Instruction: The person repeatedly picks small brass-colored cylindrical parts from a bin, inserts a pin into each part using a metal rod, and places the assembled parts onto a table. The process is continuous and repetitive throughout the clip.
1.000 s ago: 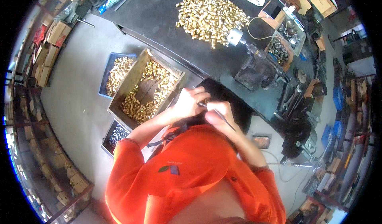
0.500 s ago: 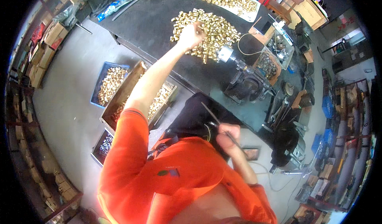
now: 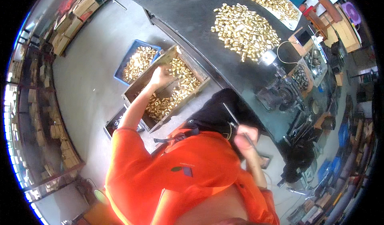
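Small brass cylindrical fittings [image 3: 176, 90] in open wooden crate [image 3: 200, 68], floor-left for easy reach: left hand [image 3: 161, 75] dips in, grip unclear; right hand [image 3: 245, 138] clamps thin metal rod [image 3: 237, 121].

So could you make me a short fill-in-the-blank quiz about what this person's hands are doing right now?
1. The left hand reaches into the wooden ____ of brass fittings.
2. The right hand holds a thin metal ____.
3. The bin beside the wooden crate is ____ in colour.
4. A loose heap of brass parts lies on the ____ table.

Missing words: crate; rod; blue; black
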`<control>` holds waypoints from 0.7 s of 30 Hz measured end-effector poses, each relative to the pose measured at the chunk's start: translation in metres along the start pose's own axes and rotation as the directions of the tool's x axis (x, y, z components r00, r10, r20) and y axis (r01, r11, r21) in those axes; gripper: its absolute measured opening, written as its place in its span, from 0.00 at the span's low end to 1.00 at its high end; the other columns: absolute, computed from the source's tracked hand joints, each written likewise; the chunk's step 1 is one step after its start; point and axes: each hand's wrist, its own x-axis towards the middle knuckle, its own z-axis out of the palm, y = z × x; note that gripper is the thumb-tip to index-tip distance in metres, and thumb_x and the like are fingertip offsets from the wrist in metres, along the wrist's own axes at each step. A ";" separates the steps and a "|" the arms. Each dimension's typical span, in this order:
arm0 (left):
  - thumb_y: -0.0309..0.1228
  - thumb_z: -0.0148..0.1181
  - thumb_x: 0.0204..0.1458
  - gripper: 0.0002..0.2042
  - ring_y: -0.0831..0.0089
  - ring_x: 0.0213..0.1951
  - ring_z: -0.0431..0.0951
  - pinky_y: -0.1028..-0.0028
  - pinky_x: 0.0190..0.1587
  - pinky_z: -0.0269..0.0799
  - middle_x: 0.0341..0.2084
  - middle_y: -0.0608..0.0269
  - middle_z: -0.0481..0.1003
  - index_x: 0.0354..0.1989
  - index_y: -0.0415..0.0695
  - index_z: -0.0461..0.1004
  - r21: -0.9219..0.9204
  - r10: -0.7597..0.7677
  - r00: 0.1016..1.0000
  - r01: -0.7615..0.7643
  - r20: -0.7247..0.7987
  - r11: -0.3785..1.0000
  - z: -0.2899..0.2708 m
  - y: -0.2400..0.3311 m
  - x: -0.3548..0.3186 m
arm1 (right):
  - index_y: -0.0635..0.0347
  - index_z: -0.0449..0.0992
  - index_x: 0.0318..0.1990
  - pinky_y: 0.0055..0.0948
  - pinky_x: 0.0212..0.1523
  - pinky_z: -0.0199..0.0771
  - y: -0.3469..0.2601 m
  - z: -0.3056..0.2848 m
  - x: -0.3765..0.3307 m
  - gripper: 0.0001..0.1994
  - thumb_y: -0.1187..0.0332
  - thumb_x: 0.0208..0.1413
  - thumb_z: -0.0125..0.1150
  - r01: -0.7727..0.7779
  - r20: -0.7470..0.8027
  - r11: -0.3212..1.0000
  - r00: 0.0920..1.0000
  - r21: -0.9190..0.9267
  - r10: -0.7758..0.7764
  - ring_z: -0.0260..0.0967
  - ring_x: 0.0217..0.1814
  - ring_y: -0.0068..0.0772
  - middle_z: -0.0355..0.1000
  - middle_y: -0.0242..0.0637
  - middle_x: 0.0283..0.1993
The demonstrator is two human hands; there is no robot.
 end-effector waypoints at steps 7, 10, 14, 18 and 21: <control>0.30 0.54 0.43 0.17 0.53 0.41 0.77 0.63 0.45 0.73 0.36 0.49 0.77 0.44 0.47 0.76 0.349 -0.320 0.947 0.303 -0.009 0.887 0.033 -0.038 -0.001 | 0.62 0.54 0.14 0.26 0.19 0.43 -0.008 0.008 0.008 0.11 0.75 0.32 0.52 0.001 0.035 1.000 0.999 -0.004 -0.001 0.44 0.17 0.22 0.47 0.31 0.15; 0.39 0.59 0.44 0.16 0.57 0.42 0.77 0.63 0.45 0.73 0.38 0.51 0.77 0.39 0.45 0.77 0.549 -0.390 0.917 0.282 0.088 0.787 0.034 -0.013 0.014 | 0.62 0.54 0.14 0.27 0.18 0.43 -0.002 0.008 0.004 0.10 0.76 0.32 0.52 0.029 0.004 0.993 1.000 -0.112 -0.029 0.44 0.16 0.22 0.46 0.32 0.14; 0.46 0.60 0.43 0.19 0.59 0.41 0.78 0.63 0.44 0.74 0.36 0.52 0.78 0.37 0.43 0.77 0.658 -0.377 0.917 0.206 0.128 0.724 0.038 -0.013 0.017 | 0.62 0.54 0.15 0.26 0.18 0.43 -0.005 0.008 0.001 0.10 0.77 0.31 0.52 -0.005 -0.023 0.991 1.000 -0.136 0.002 0.44 0.16 0.22 0.46 0.32 0.14; 0.40 0.60 0.42 0.15 0.57 0.40 0.78 0.62 0.43 0.74 0.35 0.51 0.77 0.35 0.43 0.77 0.658 -0.364 0.923 0.198 0.123 0.726 0.036 -0.020 0.013 | 0.62 0.54 0.15 0.26 0.18 0.43 -0.006 0.007 -0.001 0.10 0.77 0.31 0.52 -0.019 -0.013 0.992 1.000 -0.124 0.018 0.45 0.17 0.22 0.47 0.31 0.15; 0.31 0.60 0.41 0.13 0.56 0.37 0.79 0.61 0.40 0.73 0.32 0.47 0.77 0.37 0.41 0.75 0.468 -0.165 0.986 0.135 0.022 0.873 0.022 -0.027 0.001 | 0.61 0.54 0.15 0.26 0.18 0.44 -0.004 0.005 -0.002 0.11 0.76 0.33 0.53 -0.030 -0.003 0.995 1.000 -0.094 0.030 0.45 0.17 0.22 0.47 0.31 0.15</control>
